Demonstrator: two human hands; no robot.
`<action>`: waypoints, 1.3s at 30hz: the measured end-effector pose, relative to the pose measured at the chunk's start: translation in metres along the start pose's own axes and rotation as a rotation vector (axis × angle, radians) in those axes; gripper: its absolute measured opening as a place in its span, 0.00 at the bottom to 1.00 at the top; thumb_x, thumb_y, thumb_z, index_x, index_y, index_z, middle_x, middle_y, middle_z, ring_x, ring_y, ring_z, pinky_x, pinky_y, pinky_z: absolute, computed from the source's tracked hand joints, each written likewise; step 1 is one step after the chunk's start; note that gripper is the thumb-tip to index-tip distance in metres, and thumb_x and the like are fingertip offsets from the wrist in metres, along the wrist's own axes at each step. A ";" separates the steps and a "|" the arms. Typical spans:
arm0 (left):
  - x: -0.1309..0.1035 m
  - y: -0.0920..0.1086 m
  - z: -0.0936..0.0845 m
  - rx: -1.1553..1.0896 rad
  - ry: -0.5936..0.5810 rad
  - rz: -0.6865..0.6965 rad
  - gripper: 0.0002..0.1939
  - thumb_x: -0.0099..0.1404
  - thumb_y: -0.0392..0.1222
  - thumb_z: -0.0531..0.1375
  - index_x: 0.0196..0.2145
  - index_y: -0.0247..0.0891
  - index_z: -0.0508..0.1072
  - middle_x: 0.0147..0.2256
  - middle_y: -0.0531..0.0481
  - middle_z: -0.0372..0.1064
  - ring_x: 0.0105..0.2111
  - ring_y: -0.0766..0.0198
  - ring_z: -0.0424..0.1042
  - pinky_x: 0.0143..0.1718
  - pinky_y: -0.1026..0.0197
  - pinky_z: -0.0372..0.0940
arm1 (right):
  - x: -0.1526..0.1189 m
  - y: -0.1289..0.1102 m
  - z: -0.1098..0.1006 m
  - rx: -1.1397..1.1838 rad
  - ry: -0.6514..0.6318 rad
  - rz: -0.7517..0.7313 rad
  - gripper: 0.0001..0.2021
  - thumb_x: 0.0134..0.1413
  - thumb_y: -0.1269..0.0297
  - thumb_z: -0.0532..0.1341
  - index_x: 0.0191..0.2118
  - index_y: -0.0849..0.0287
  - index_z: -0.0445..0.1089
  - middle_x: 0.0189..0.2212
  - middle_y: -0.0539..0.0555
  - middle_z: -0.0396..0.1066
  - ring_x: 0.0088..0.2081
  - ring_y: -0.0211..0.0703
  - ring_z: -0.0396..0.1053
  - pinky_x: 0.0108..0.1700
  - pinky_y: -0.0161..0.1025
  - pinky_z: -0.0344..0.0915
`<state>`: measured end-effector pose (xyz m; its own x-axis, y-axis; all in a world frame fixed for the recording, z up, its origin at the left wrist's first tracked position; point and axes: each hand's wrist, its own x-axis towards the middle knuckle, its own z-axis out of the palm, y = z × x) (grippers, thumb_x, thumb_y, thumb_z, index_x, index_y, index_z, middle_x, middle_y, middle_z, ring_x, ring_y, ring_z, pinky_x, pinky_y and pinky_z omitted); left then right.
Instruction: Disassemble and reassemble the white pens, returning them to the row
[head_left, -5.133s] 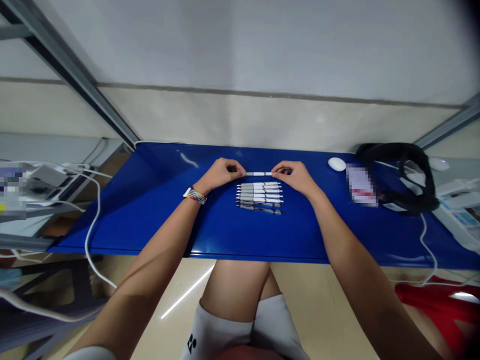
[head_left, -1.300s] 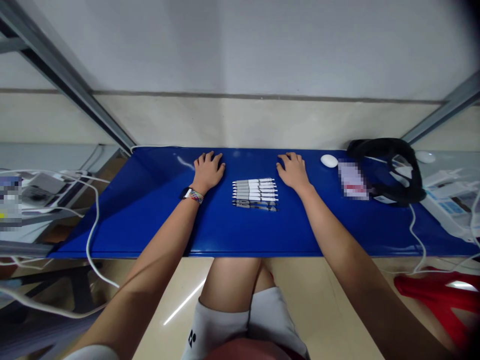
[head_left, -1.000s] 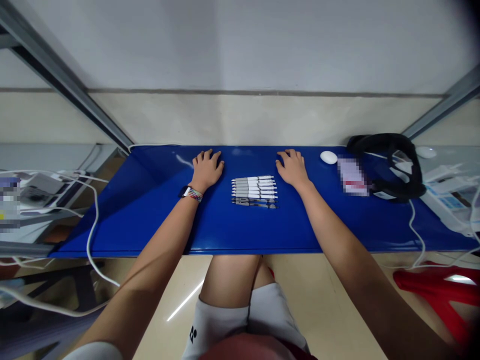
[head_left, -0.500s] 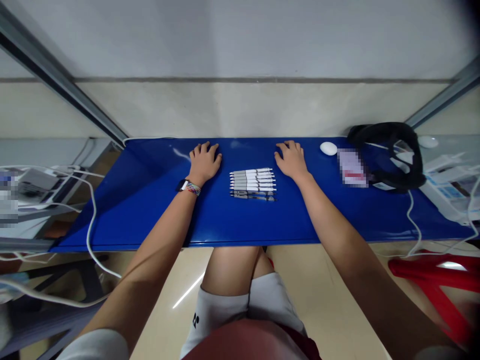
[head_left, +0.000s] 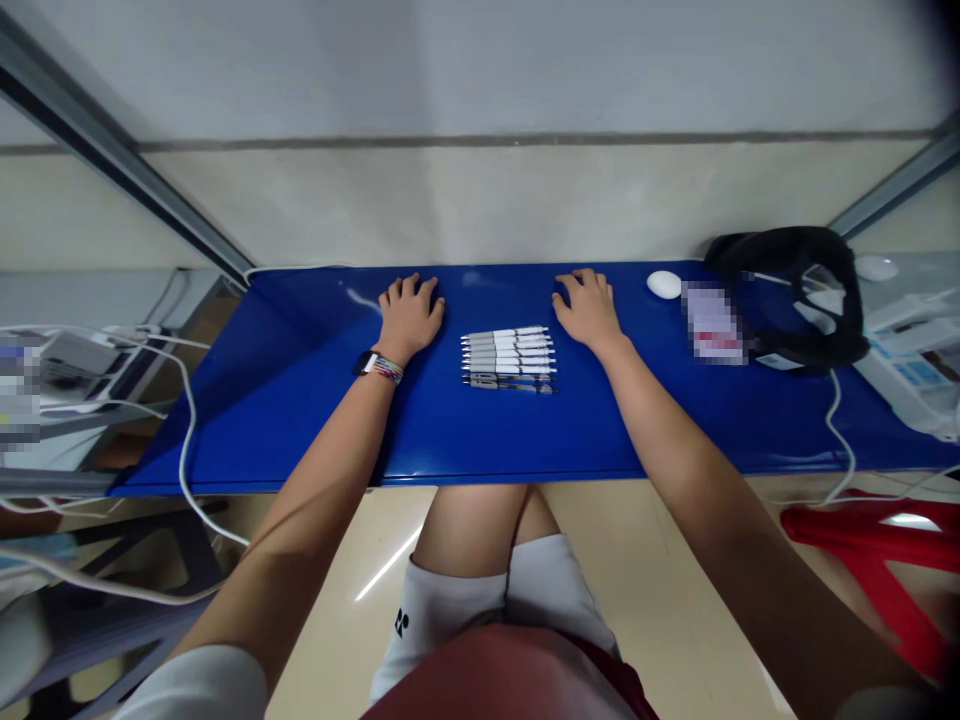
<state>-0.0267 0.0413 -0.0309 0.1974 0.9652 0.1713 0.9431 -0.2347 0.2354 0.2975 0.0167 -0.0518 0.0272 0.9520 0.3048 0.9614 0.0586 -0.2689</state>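
Observation:
Several pens (head_left: 508, 352) lie side by side in a row on the blue table (head_left: 510, 440), their tips toward the left. Most have white and grey barrels; the ones nearest the front edge look clear and dark. My left hand (head_left: 409, 318) rests palm down to the left of the pens, fingers spread, holding nothing. To their right, my right hand (head_left: 587, 310) lies on the table, fingers apart and nothing in it. Neither hand touches a pen.
At the right of the table are a white oval object (head_left: 664, 285), a blurred pinkish packet (head_left: 712, 322) and a black headset-like strap (head_left: 855, 310). White cables (head_left: 187, 420) hang at both sides. A red stool (head_left: 862, 530) stands below at the right.
The view has shifted slightly, so the table and the things on it appear a little higher. Both hands keep about the same places beside the pens.

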 end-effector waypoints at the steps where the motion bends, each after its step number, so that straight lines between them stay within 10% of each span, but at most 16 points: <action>1: 0.000 0.000 0.000 -0.002 -0.003 -0.003 0.33 0.77 0.54 0.46 0.74 0.43 0.63 0.75 0.37 0.55 0.74 0.34 0.51 0.72 0.30 0.49 | 0.000 0.000 0.000 0.003 0.001 0.001 0.25 0.73 0.57 0.52 0.66 0.62 0.72 0.66 0.72 0.66 0.66 0.75 0.61 0.64 0.70 0.61; 39: -0.001 0.001 -0.002 -0.024 -0.001 -0.012 0.33 0.77 0.54 0.48 0.74 0.45 0.64 0.75 0.39 0.56 0.73 0.33 0.52 0.71 0.28 0.49 | -0.001 0.000 -0.001 -0.008 -0.016 0.003 0.25 0.74 0.58 0.52 0.67 0.62 0.70 0.66 0.72 0.65 0.66 0.75 0.61 0.65 0.70 0.60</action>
<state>-0.0260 0.0399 -0.0288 0.1867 0.9680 0.1676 0.9386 -0.2262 0.2607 0.2972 0.0158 -0.0512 0.0254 0.9568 0.2898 0.9635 0.0538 -0.2622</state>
